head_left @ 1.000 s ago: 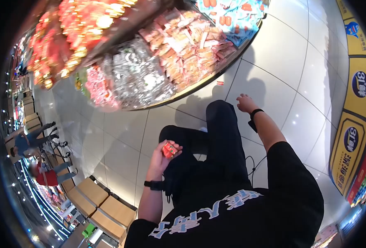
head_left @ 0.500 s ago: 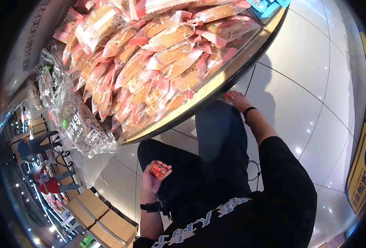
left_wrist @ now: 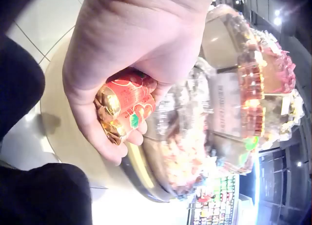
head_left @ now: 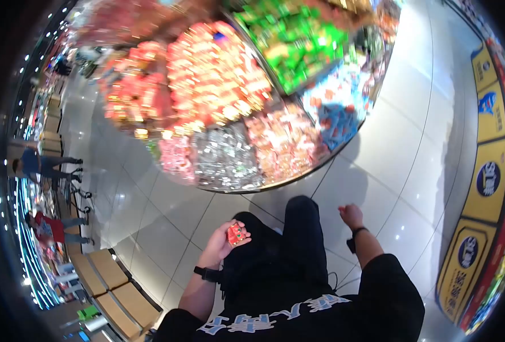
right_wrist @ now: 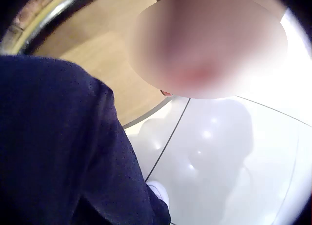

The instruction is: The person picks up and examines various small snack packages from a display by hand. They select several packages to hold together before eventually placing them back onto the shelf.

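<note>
In the head view my left hand [head_left: 225, 240] holds red-wrapped candies [head_left: 236, 233] in front of my left thigh. The left wrist view shows the fingers curled round these candies [left_wrist: 131, 105], which have twisted gold foil ends and a green mark on the red wrapper. My right hand [head_left: 352, 216] is out to the right of my knee, above the tiled floor, with a small red-wrapped candy [head_left: 342, 210] at its fingertips. A blur covers most of this hand [right_wrist: 214, 39] in the right wrist view; a red corner [right_wrist: 165, 93] pokes out below it.
A round display stand of wrapped sweets is in front of me, with green packs [head_left: 298, 48], clear packs [head_left: 227, 157] and blue packs [head_left: 340, 108]. Yellow panels [head_left: 486, 185] line the right. Brown boxes [head_left: 110, 268] and two people [head_left: 50, 228] are at left.
The red candy seen on the floor earlier is now at my right fingertips. That hand reached down beside the stand, then drew back. My left hand kept its candies; the head view tilted down, then back up.
</note>
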`<state>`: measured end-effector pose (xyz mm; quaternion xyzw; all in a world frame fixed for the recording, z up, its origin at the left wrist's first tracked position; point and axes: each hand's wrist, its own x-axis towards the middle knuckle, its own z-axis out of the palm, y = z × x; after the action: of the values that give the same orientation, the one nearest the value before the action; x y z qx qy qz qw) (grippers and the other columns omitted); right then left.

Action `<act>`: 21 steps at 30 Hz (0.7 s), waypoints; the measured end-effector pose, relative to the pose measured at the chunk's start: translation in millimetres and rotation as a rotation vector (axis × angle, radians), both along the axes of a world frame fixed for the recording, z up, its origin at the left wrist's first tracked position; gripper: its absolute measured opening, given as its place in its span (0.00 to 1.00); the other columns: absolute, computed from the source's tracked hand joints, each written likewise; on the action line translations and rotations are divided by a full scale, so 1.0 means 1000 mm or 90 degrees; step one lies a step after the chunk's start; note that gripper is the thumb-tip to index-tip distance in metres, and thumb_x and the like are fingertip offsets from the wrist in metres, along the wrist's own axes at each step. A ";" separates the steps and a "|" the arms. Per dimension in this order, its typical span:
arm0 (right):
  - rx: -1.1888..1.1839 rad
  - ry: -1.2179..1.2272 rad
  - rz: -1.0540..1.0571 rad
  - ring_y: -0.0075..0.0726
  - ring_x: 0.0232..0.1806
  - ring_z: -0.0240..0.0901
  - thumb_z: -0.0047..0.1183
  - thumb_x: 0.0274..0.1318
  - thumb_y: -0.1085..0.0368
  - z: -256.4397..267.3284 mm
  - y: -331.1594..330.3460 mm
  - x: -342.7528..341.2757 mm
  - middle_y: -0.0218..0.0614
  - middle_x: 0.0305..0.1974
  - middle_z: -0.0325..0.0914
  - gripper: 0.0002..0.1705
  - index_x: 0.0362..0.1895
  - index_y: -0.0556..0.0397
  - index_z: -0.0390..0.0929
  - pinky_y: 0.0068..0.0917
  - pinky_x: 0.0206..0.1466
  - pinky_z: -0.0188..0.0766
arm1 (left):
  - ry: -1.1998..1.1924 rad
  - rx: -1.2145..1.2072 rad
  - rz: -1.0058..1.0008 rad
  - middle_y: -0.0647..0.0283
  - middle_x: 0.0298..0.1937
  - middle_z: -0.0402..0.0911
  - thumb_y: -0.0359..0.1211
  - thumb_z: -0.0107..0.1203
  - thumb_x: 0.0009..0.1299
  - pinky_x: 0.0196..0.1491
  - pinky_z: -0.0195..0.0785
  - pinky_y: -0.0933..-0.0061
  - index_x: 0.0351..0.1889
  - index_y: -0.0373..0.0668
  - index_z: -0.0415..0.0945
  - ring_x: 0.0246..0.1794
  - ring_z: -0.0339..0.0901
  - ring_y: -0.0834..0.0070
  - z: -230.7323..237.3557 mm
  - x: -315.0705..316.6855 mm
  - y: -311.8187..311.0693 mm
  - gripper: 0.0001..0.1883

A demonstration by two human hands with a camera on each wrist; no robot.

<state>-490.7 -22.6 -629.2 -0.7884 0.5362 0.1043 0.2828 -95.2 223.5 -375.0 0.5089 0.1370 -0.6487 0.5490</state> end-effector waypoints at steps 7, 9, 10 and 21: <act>-0.021 -0.156 -0.081 0.47 0.21 0.69 0.65 0.53 0.53 0.291 -0.011 -0.008 0.44 0.16 0.70 0.26 0.20 0.56 0.64 0.37 0.27 0.67 | 0.009 -0.062 -0.045 0.56 0.38 0.80 0.41 0.42 0.77 0.48 0.80 0.59 0.46 0.36 0.73 0.41 0.82 0.63 0.195 0.005 -0.036 0.17; -0.049 -0.287 -0.059 0.39 0.19 0.66 0.66 0.53 0.56 0.362 -0.021 0.023 0.41 0.15 0.67 0.26 0.21 0.55 0.62 0.32 0.24 0.64 | -0.003 -0.058 -0.049 0.57 0.38 0.80 0.42 0.42 0.77 0.47 0.80 0.60 0.47 0.36 0.73 0.41 0.82 0.64 0.226 0.008 -0.048 0.17; -0.055 -0.348 -0.044 0.35 0.18 0.65 0.67 0.53 0.58 0.390 -0.023 0.036 0.40 0.14 0.65 0.26 0.21 0.55 0.61 0.30 0.23 0.63 | -0.007 -0.081 -0.051 0.57 0.38 0.80 0.42 0.42 0.77 0.47 0.80 0.61 0.49 0.37 0.72 0.40 0.82 0.64 0.228 0.011 -0.051 0.17; 0.025 -0.510 0.236 0.26 0.31 0.73 0.66 0.50 0.63 0.553 -0.034 0.254 0.33 0.29 0.77 0.18 0.43 0.55 0.77 0.26 0.38 0.71 | -0.034 -0.156 -0.052 0.60 0.36 0.81 0.43 0.48 0.74 0.43 0.81 0.62 0.51 0.40 0.75 0.35 0.83 0.68 0.282 0.070 -0.069 0.18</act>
<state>-236.5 -56.9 -76.2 -0.8441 0.2314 -0.1507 0.4597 -25.2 154.4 -93.0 0.4604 0.0215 -0.6688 0.5833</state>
